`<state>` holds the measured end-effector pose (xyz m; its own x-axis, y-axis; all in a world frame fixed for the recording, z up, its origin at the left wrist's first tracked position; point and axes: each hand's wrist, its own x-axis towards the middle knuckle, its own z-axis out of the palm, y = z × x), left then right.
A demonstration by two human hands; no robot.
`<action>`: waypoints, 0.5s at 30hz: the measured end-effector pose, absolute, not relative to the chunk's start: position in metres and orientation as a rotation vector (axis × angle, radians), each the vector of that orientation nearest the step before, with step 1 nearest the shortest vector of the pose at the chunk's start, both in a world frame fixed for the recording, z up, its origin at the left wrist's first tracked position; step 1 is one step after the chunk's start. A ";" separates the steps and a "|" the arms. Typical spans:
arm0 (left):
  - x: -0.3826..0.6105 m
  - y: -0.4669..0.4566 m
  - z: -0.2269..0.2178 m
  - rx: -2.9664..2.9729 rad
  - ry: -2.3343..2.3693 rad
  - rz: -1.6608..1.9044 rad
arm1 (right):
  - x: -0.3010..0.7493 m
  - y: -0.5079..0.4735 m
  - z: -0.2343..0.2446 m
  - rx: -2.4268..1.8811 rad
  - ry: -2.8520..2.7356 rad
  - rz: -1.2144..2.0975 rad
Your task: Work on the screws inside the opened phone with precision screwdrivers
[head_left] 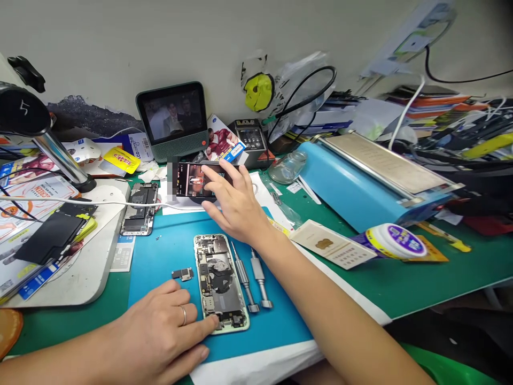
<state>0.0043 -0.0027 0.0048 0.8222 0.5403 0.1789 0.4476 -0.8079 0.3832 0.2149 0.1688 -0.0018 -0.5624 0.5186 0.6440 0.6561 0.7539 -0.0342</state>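
Note:
The opened phone (221, 283) lies on a blue mat (160, 315), its inner parts and pale green frame exposed. My left hand (164, 326), with a ring on it, rests at its lower left; the index finger is stretched onto the phone's bottom corner, and the other fingers are loosely bent without holding anything. Farther back, my right hand (234, 200) is open, fingers spread over the lit screen of a second phone (196, 179) in landscape position. Two screwdrivers (242, 275) lie right of the opened phone. A small metal-covered phone part (183, 274) sits to its left.
A detached phone screen assembly (139, 208) lies at the back left, crossed by a white cable (108, 202). Behind stands a smart display (172, 120). On the right are a blue machine (360, 179), a card (331, 243) and a white-lidded tub (395, 240). A metal stand (60, 155) rises left.

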 end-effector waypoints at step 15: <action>0.005 -0.001 0.008 2.724 0.722 0.445 | 0.246 0.154 0.039 -0.676 -1.991 -0.248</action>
